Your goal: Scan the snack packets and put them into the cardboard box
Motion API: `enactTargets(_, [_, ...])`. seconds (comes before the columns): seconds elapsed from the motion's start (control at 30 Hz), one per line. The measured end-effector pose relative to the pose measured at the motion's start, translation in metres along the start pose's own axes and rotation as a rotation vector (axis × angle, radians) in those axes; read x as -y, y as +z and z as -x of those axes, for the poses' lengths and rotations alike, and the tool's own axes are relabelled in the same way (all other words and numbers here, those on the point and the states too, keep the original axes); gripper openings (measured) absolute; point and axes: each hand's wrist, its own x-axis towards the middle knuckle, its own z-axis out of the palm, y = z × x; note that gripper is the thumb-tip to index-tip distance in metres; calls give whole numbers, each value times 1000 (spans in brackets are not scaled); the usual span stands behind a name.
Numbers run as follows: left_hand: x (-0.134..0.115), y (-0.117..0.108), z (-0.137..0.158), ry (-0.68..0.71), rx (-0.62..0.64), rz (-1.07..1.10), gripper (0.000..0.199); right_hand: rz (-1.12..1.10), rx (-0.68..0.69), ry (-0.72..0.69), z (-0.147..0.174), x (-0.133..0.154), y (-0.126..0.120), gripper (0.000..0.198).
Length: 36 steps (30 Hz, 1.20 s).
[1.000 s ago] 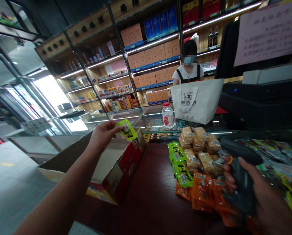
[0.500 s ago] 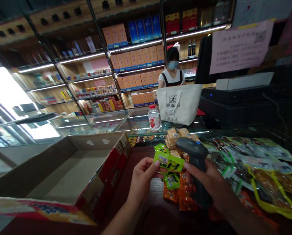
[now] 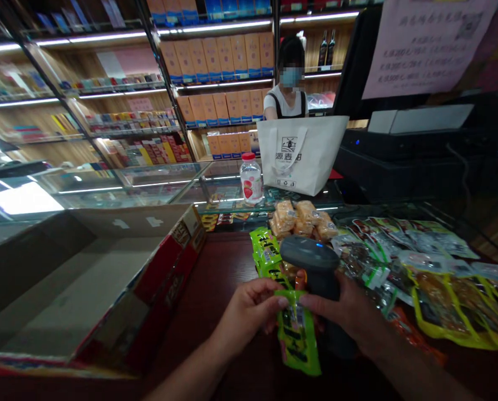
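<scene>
My left hand [image 3: 249,312] pinches the top edge of a bright green snack packet [image 3: 299,340], which hangs down over the dark counter. My right hand [image 3: 353,312] is wrapped around a dark grey barcode scanner [image 3: 311,256] with a blue light on top, and its thumb presses the packet's top edge as well. More green packets [image 3: 265,248] lie just beyond the hands. Behind the scanner sit clear-wrapped tan snack packs [image 3: 302,217]. An orange packet [image 3: 415,334] lies by my right forearm, which partly hides it.
An open cardboard box [image 3: 173,289] stands at the left. Vacuum-packed foods [image 3: 444,295] cover the right side. Further back are a red-capped bottle [image 3: 251,181], a white tote bag [image 3: 315,150] and a dark monitor [image 3: 353,61]. A masked person [image 3: 288,103] is behind the bag.
The green packet has gone from lying level to hanging downward, nearer to me. My hands have come lower, with the scanner still in the right one. The view has tilted down.
</scene>
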Motion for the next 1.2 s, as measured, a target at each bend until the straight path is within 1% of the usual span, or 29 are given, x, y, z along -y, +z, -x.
enactTargets(0.13, [3, 1, 0, 32, 6, 66, 42, -83, 62, 11, 1, -4, 1, 42])
enactTargets(0.23, [4, 1, -1, 31, 66, 109, 47, -151, -10, -30, 1, -5, 0, 43])
enactTargets(0.33, [5, 1, 0, -48, 196, 68, 50, -219, -102, -93, 3, -2, -1, 41])
enactTargets(0.4, [6, 2, 1, -97, 255, 48, 46, -244, -142, -122, 4, 2, -1, 41])
enactTargets(0.5, [8, 3, 1, -97, 258, 111, 40, -266, -162, -140, 6, 6, -1, 41])
enactTargets(0.6, [2, 0, -1, -38, 192, 210, 37, -228, -195, -145, 4, 4, -2, 40])
enactTargets(0.73, [-9, -5, -3, 25, 87, 252, 34, -171, -233, -147, 2, -2, -3, 41])
enactTargets(0.87, [-14, -6, -3, 56, -45, 211, 37, -124, -172, -162, 1, -4, -4, 39])
enactTargets(0.93, [-14, -7, -3, 102, -121, 168, 36, -103, -148, -167, 1, -3, -4, 38])
enactTargets(1.03, [-16, -11, -6, 207, -240, 116, 34, -93, -113, -173, 1, 1, -6, 37])
enactTargets(1.13, [-18, -19, -10, 333, -366, 35, 29, -93, -28, -187, 3, 6, -10, 37])
enactTargets(1.2, [-17, -26, -14, 401, -448, -29, 27, -22, 29, -210, 4, 8, -13, 38])
